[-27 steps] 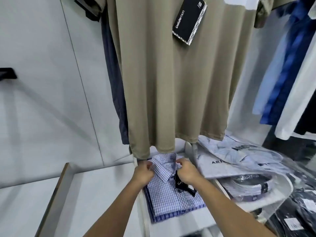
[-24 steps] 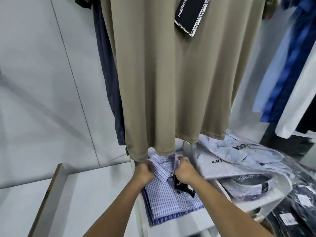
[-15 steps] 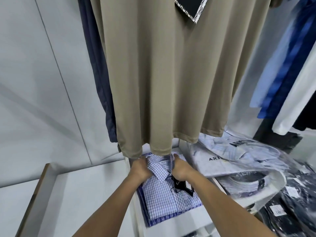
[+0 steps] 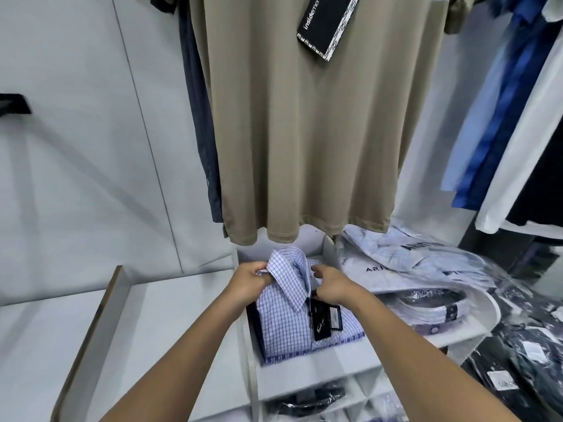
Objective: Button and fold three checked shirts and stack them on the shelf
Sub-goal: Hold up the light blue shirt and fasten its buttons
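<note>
A folded blue-and-white checked shirt [image 4: 289, 327] lies on top of a small stack on the white shelf [image 4: 316, 370], with dark edges of other folded shirts showing beneath it. A black hang tag [image 4: 323, 321] lies on its front. My left hand [image 4: 251, 280] pinches the left wing of the collar and lifts it. My right hand [image 4: 330, 286] rests with curled fingers on the right side of the collar, near the tag's string.
A beige shirt [image 4: 307, 123] hangs just above the stack, a dark one behind it. Bagged light-blue shirts [image 4: 411, 263] and dark packs [image 4: 524, 354] lie to the right. A white tray-like surface [image 4: 158, 330] with a wooden edge sits to the left. More packed shirts fill lower cubbies.
The collar's left wing has been raised and spread by my left hand. The view has tilted a little, so the beige shirt's hem sits higher above the stack.
</note>
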